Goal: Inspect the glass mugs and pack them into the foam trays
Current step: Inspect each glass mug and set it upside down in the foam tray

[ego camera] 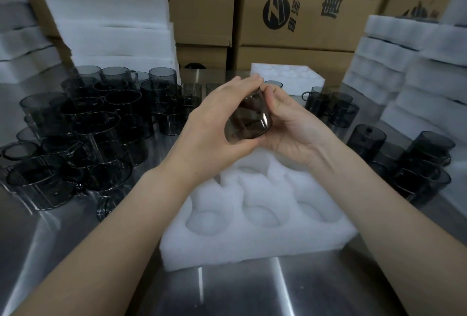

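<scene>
A smoky grey glass mug [249, 120] lies tilted on its side between both hands, above the far edge of a white foam tray [255, 237]. My left hand [217, 118] grips it from the left, fingers curled over the top. My right hand [290, 126] cups it from the right, thumb against the rim end. The tray's round pockets that show hold nothing. The mug's handle is hidden.
Several grey mugs stand stacked at the left [83, 126] and more at the right [409, 161] on the steel table [252, 290]. A second foam tray [288, 77] lies behind the hands. Foam stacks [417, 75] and cardboard boxes [303, 7] line the back.
</scene>
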Demonstrator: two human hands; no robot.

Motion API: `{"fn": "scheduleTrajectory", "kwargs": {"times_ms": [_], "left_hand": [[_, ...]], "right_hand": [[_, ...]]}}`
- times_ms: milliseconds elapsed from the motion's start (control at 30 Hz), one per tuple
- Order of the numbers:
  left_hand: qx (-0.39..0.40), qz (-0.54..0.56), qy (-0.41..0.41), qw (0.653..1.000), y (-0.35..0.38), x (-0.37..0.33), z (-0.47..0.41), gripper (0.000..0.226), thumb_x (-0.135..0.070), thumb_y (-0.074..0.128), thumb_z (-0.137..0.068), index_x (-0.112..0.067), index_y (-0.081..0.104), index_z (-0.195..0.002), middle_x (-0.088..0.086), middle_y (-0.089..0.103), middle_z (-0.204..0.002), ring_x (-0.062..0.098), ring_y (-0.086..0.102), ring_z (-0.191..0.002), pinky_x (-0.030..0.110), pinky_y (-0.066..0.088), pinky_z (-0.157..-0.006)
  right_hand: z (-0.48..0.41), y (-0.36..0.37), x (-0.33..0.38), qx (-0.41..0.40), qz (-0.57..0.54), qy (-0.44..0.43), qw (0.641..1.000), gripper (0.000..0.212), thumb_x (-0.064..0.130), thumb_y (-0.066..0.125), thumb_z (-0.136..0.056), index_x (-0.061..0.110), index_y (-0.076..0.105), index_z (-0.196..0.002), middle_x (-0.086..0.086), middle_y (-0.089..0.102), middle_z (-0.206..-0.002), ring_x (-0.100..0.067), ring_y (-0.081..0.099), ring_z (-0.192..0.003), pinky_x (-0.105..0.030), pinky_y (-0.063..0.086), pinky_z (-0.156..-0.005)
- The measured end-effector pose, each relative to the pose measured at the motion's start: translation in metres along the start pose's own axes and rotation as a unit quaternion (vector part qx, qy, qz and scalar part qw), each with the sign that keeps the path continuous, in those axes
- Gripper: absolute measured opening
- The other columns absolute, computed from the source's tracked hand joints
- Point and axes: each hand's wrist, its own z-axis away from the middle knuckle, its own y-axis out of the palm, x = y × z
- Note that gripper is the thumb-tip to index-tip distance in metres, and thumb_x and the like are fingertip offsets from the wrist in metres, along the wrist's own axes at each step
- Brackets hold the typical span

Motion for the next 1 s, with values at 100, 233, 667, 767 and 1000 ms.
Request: {"fn": "scheduleTrajectory", "kwargs": {"times_ms": [100, 233, 667, 767, 1000], "left_hand": [[0.025, 0.009, 0.022, 0.999, 0.000, 0.001, 0.000, 0.074, -0.008, 0.082, -0.075, -0.004, 0.046, -0.140, 0.004, 0.050, -0.143, 0.019, 0.042, -0.138, 0.038, 0.034, -0.115], [0.033, 0.051, 0.001, 0.998, -0.002, 0.001, -0.001, 0.078, -0.013, 0.082, -0.074, -0.010, 0.045, -0.142, 0.000, 0.047, -0.146, 0.009, 0.041, -0.138, 0.027, 0.032, -0.115], [0.003, 0.021, -0.353, 0.935, -0.035, 0.030, 0.000, 0.022, -0.015, 0.070, -0.085, -0.031, 0.067, -0.099, -0.008, 0.069, -0.102, 0.014, 0.064, -0.101, 0.037, 0.052, -0.095], [-0.066, 0.050, -0.399, 0.913, -0.027, 0.034, 0.021, 0.026, -0.009, 0.058, -0.089, -0.029, 0.071, -0.080, -0.001, 0.072, -0.088, 0.027, 0.068, -0.090, 0.045, 0.057, -0.084], [-0.134, 0.203, -0.458, 0.855, -0.016, 0.038, 0.029, 0.024, -0.002, 0.053, -0.090, -0.014, 0.070, -0.078, 0.011, 0.068, -0.078, 0.027, 0.062, -0.077, 0.039, 0.049, -0.072]], "right_hand": [[0.000, 0.000, 0.001, -0.022, -0.007, -0.005, 1.000, 0.031, 0.024, 0.058, -0.082, 0.013, 0.051, -0.109, -0.011, 0.064, -0.097, -0.025, 0.067, -0.085, -0.043, 0.060, -0.063], [0.001, -0.001, 0.001, -0.023, -0.012, -0.011, 1.000, 0.039, 0.026, 0.059, -0.083, 0.013, 0.048, -0.118, -0.013, 0.063, -0.099, -0.027, 0.064, -0.089, -0.038, 0.059, -0.063], [0.005, 0.010, 0.010, -0.092, 0.112, -0.056, 0.988, 0.046, 0.013, 0.070, -0.085, 0.009, 0.052, -0.127, -0.009, 0.066, -0.103, -0.020, 0.067, -0.083, -0.045, 0.059, -0.082], [0.009, 0.021, 0.014, -0.024, 0.244, -0.015, 0.969, 0.042, 0.023, 0.068, -0.074, 0.019, 0.065, -0.116, -0.004, 0.072, -0.103, -0.019, 0.069, -0.094, -0.038, 0.059, -0.083], [0.007, 0.056, 0.000, -0.018, 0.504, 0.013, 0.863, 0.048, 0.039, 0.079, -0.076, 0.026, 0.060, -0.119, 0.008, 0.063, -0.111, -0.010, 0.063, -0.104, -0.027, 0.053, -0.089]]}}
